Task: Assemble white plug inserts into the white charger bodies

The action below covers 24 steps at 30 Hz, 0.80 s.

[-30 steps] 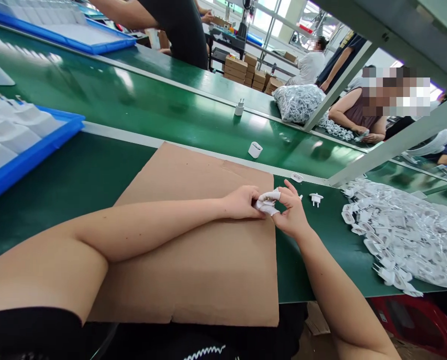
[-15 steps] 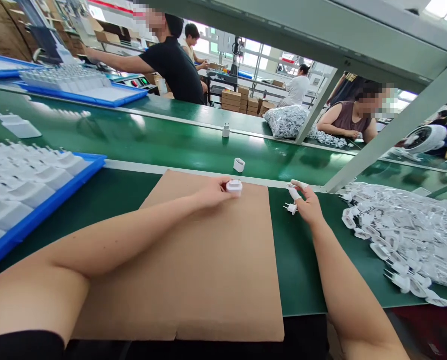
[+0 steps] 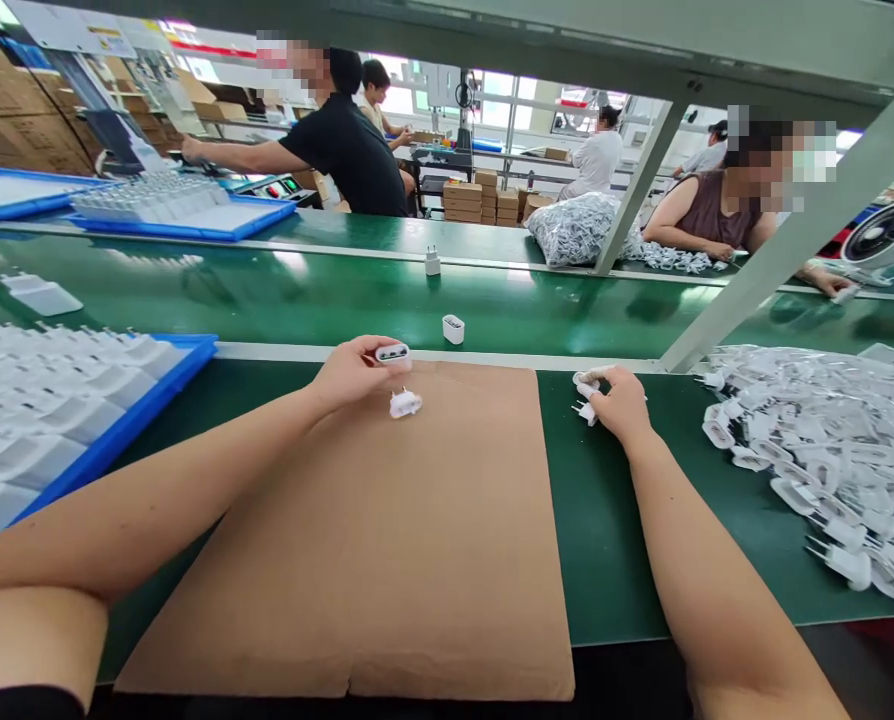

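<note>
My left hand [image 3: 357,370] is closed round a white charger housing [image 3: 392,353], its oblong end with dark slots turned up toward me. Just below that hand, a white two-pin plug cap [image 3: 405,403] shows over the cardboard sheet [image 3: 417,540]; whether it touches the sheet I cannot tell. To the right of the cardboard, my right hand [image 3: 618,405] has thumb and fingers, with white covers on the tips, closed at another two-pin plug cap [image 3: 586,412]. Its pins point left, and the fingers partly hide it.
White chargers stand in a blue tray [image 3: 184,370] at left. Loose plug caps and a clear bag [image 3: 829,430] lie at right. On the green conveyor [image 3: 327,300] are an upright housing [image 3: 454,329] and a charger [image 3: 433,262]. A slanted metal post [image 3: 777,250] rises at right; co-workers sit beyond.
My left hand has moved left and turned the housing so its slotted end shows. A plug cap now appears below it. My right fingers have drawn closer round the other cap.
</note>
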Tool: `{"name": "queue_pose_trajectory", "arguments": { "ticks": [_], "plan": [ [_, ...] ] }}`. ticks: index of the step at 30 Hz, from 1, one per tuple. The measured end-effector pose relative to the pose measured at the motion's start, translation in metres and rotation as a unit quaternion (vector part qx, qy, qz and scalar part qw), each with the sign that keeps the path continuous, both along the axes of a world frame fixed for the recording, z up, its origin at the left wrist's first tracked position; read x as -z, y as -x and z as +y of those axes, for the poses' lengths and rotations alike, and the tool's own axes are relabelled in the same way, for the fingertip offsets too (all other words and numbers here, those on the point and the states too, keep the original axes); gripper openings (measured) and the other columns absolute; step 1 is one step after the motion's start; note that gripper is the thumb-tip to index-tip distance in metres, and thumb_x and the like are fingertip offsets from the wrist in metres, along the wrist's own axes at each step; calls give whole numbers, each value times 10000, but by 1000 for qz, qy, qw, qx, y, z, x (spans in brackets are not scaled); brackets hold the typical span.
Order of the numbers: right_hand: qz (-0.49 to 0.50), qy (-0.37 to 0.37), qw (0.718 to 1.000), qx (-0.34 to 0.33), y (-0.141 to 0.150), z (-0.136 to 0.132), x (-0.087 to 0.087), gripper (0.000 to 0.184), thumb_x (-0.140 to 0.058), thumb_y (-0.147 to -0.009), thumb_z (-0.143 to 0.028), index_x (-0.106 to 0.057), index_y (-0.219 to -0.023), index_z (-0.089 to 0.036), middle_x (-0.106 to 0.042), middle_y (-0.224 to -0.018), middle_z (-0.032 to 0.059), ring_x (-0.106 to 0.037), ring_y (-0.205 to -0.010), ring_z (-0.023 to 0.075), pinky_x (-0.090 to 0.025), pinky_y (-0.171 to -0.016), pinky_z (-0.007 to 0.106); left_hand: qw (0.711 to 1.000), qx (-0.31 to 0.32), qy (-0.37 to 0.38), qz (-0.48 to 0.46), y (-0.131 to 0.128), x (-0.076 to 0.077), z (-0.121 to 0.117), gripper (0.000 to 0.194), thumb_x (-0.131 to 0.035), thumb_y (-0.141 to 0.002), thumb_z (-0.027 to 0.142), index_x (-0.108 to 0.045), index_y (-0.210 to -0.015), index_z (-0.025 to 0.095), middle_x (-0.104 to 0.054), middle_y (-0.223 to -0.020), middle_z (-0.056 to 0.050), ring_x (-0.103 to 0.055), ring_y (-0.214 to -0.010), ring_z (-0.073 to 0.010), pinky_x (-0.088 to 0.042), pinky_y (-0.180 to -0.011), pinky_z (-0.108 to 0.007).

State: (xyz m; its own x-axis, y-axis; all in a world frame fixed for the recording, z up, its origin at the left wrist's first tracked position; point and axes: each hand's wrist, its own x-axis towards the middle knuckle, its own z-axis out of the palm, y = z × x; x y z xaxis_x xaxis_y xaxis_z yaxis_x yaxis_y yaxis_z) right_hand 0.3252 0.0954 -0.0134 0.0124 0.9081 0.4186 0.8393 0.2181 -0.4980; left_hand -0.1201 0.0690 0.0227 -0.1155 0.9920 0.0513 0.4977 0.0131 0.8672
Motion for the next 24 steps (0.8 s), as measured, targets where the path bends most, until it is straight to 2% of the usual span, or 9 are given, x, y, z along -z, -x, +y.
{"name": "queue_pose_trajectory", "arguments": {
  "ticks": [3, 6, 9, 11, 13, 16, 19, 22, 24],
  "plan": [
    [52, 1, 999, 2, 0, -4, -6, 164, -640, -741, -297, -738, -844, -215, -738, -949, 94, -666, -912, 284, -531, -921, 496, 998, 0, 49, -30, 16, 1, 5, 692, -911, -524, 536, -739, -1110, 211, -776, -1063, -56, -696, -1008, -273, -568, -918, -364],
    [122, -24, 992, 19, 5, -12, -16, 309, -646, -749, -290, -736, -1033, -206, -757, -1014, 102, -694, -943, 287, -551, -929, 493, 996, 26, 80, 7, 25, -8, 14, 845, -881, -547, 482, -659, -1318, 217, -721, -1247, -94, -659, -1144, -296, -546, -998, -395],
    [196, -35, 980, 25, 16, -21, -26, 385, -672, -786, -366, -728, -1124, -190, -754, -1073, 123, -703, -929, 275, -575, -908, 481, 994, 33, 18, 99, 24, -29, 37, 927, -757, -667, 428, -489, -1532, 227, -555, -1514, -115, -509, -1375, -337, -470, -1116, -436],
    [252, 2, 967, 23, 23, -26, -33, 389, -681, -797, -441, -738, -1090, -191, -754, -1030, 116, -693, -842, 257, -597, -784, 447, 979, 43, -25, 197, 13, -42, 58, 941, -708, -712, 388, -421, -1590, 212, -467, -1605, -120, -387, -1472, -376, -382, -1190, -476],
    [332, 53, 942, 6, 30, -29, -39, 415, -691, -789, -496, -721, -1082, -204, -748, -952, 86, -681, -768, 234, -580, -645, 383, 951, 70, -41, 298, -5, -49, 81, 992, -733, -701, 362, -387, -1613, 177, -417, -1647, -146, -319, -1508, -421, -307, -1227, -520],
    [455, 124, 880, -53, 38, -35, -46, 416, -729, -765, -528, -654, -1039, -225, -713, -828, 34, -687, -696, 204, -555, -577, 326, 920, 112, -6, 377, -31, -47, 111, 939, -794, -664, 369, -504, -1533, 159, -516, -1571, -181, -404, -1448, -436, -348, -1183, -522],
    [504, 196, 833, -119, 43, -45, -53, 418, -767, -769, -557, -614, -987, -234, -668, -734, -3, -641, -580, 158, -502, -508, 275, 913, 128, 42, 385, -46, -41, 129, 631, -832, -652, 427, -725, -1218, 169, -704, -1290, -165, -603, -1212, -366, -472, -1018, -410],
    [507, 220, 820, -147, 49, -54, -57, 493, -826, -722, -637, -616, -889, -224, -639, -676, -21, -485, -470, 89, -334, -414, 214, 915, 120, -8, 385, -53, -45, 124, 462, -799, -709, 515, -753, -1020, 176, -719, -1153, -139, -646, -1059, -315, -493, -893, -351],
    [502, 219, 821, -161, 52, -58, -59, 528, -879, -661, -648, -625, -813, -211, -639, -675, -19, -433, -479, 69, -302, -420, 211, 916, 133, -81, 369, -60, -52, 100, 454, -719, -801, 576, -746, -1025, 182, -705, -1139, -124, -643, -1018, -296, -486, -869, -345]
  ]
}}
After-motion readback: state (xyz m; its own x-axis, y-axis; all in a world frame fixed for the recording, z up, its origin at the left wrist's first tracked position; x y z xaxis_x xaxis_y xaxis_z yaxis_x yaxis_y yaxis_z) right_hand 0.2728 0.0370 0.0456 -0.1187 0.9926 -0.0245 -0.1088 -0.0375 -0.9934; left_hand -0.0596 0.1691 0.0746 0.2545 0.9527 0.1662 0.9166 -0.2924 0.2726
